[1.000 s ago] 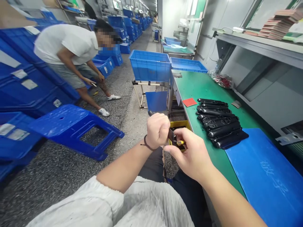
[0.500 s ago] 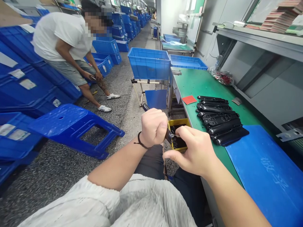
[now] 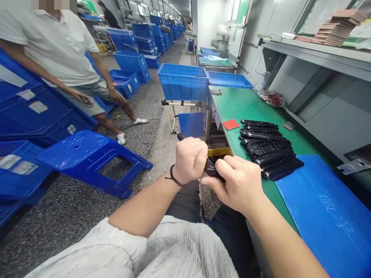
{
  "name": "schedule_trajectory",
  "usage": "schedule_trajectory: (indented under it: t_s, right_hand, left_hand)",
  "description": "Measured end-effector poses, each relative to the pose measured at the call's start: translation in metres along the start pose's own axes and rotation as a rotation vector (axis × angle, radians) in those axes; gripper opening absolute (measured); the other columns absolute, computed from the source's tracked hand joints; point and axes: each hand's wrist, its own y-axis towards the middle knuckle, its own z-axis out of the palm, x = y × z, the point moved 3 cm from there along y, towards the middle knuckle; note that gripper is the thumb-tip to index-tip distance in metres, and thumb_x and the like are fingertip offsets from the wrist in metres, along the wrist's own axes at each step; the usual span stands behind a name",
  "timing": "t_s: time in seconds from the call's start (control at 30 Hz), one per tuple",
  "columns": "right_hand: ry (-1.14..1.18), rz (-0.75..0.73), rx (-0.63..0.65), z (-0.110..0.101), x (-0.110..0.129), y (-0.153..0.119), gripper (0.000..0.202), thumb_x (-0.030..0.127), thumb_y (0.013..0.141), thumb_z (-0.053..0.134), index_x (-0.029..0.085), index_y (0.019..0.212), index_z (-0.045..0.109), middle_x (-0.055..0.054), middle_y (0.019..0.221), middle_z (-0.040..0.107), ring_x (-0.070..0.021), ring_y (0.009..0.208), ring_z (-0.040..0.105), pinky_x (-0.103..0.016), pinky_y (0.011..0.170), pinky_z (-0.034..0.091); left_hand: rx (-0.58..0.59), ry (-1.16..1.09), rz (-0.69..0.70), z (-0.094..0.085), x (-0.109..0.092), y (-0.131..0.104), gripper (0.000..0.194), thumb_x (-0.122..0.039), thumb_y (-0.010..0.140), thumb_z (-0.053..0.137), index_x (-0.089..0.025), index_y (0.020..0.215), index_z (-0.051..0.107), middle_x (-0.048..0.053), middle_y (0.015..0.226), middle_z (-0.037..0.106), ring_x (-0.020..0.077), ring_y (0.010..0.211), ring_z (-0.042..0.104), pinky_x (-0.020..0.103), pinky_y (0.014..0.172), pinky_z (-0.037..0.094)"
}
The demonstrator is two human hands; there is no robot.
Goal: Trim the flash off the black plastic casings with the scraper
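Observation:
My left hand (image 3: pixel 191 159) is closed around a long black plastic part (image 3: pixel 209 166), whose ends stick out on both sides of the fist. My right hand (image 3: pixel 239 181) is at the part's near end, fingers bent in a pinch and thumb stretched below. A thin shiny sliver shows at its fingertips; what exactly it grips is hidden. Beneath both hands is a yellow bin (image 3: pixel 219 151) with dark bits in it. Several similar black plastic parts (image 3: pixel 269 148) lie side by side on the green tabletop (image 3: pixel 232 101) to the right.
A blue sheet (image 3: pixel 324 200) and a red square (image 3: pixel 231 124) lie on the bench. Left of me stands a blue plastic stool (image 3: pixel 84 148). Blue crates (image 3: pixel 182 83) stand ahead and along the left, where a person in a white shirt (image 3: pixel 58 46) stands. A shelf (image 3: pixel 319 48) overhangs the bench.
My right hand has moved slightly right and down, its fingers now closer against the black part's end. The person at left has straightened up from bending and is nearer.

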Motion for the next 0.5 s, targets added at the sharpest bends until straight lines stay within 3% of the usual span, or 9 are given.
schedule_trajectory:
  t_s: [0.13,0.33,0.5]
  right_hand:
    - [-0.135,-0.059,-0.090,-0.001,0.002,-0.001,0.053,0.058,0.109,0.046,0.021,0.071,0.052,0.000,0.066,0.047,-0.0167,0.063,0.034,-0.034,0.061,0.020]
    - [-0.280,-0.097,-0.252,0.000,0.001,-0.006,0.055,0.058,0.109,0.047,0.021,0.067,0.050,0.000,0.061,0.042,-0.0181,0.063,0.029,-0.036,0.060,0.016]
    - [-0.229,-0.237,-0.255,0.003,-0.002,-0.005,0.053,0.050,0.107,0.054,0.021,0.063,0.045,0.001,0.059,0.040,-0.0170,0.061,0.028,-0.035,0.059,0.016]
  left_hand:
    - [0.014,-0.041,-0.127,0.002,-0.002,-0.001,0.041,-0.025,0.103,0.037,-0.024,0.062,0.036,-0.001,0.056,0.038,0.0161,0.054,0.036,0.037,0.060,0.027]
    - [0.101,-0.158,-0.428,0.011,-0.005,-0.007,0.050,-0.036,0.104,0.038,-0.023,0.055,0.036,-0.001,0.050,0.037,0.0145,0.050,0.033,0.037,0.056,0.021]
    - [0.159,-0.447,-0.658,0.018,-0.002,-0.008,0.050,-0.039,0.103,0.041,-0.023,0.055,0.039,-0.002,0.050,0.039,0.0138,0.051,0.033,0.035,0.055,0.025]
